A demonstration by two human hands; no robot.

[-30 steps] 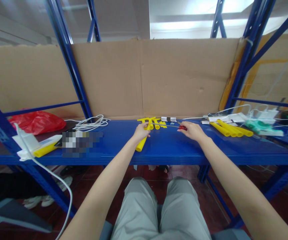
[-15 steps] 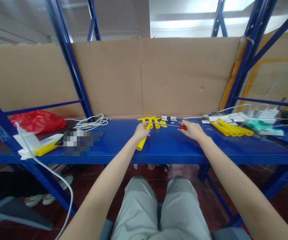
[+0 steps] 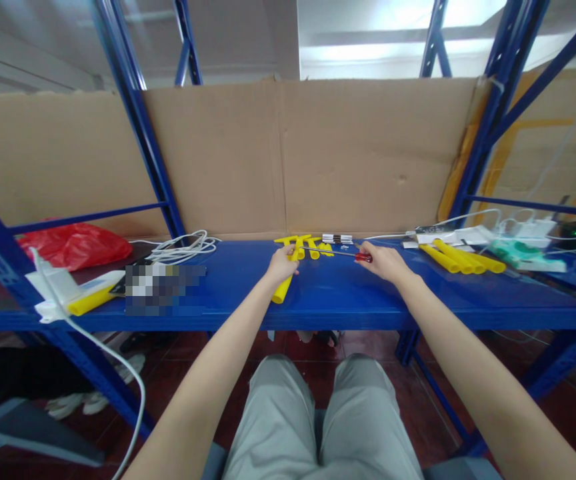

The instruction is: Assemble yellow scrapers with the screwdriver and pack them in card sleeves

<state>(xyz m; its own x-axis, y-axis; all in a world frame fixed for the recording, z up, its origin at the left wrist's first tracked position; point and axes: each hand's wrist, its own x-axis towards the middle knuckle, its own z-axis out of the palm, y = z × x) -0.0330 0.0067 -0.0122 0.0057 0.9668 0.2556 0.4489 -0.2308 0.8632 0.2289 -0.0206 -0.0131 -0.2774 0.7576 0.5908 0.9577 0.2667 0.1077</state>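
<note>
Clasping yellow plastic tube (image 3: pixel 281 289) in left grip (image 3: pixel 282 263), over middle of blue metal desk (image 3: pixel 241 277); clenching red-handled metal screwdriver (image 3: pixel 363 257) in right grip (image 3: pixel 382 261), aimed toward nine o'clock. Farther off at nine o'clock, red plastic bag (image 3: pixel 81 243), contents hidden.

One screwdriver (image 3: pixel 364 257), four tubes (image 3: pixel 455 257) at right

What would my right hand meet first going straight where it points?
Likely the yellow piece in your left hand, where the screwdriver in your right hand points. Small yellow parts look just beyond that line, but depth is unclear.
</note>
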